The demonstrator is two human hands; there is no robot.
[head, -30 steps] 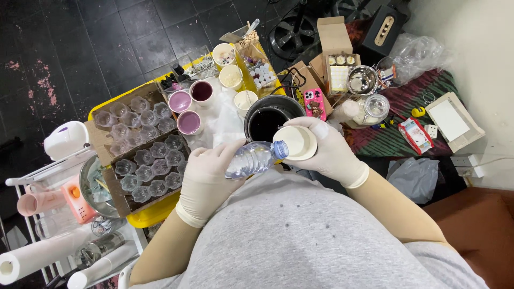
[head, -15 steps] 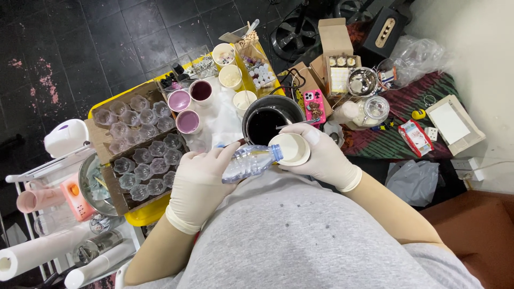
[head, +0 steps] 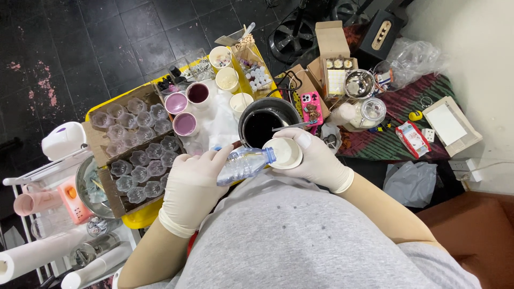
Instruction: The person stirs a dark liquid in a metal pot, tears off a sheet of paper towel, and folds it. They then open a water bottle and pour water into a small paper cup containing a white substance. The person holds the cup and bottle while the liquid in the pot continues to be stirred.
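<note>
Head view: my gloved left hand [head: 194, 187] grips a clear plastic bottle [head: 245, 164], now tipped lower than before, its mouth over the small white cup [head: 285, 152] my right hand [head: 316, 160] holds beside the black pot [head: 266, 122].

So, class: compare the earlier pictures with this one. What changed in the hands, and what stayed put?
The left hand tipped the clear plastic bottle further over, its mouth now at the small white cup held by the right hand. Both hands kept their grips. The black pot and trays of clear moulds stayed put.
</note>
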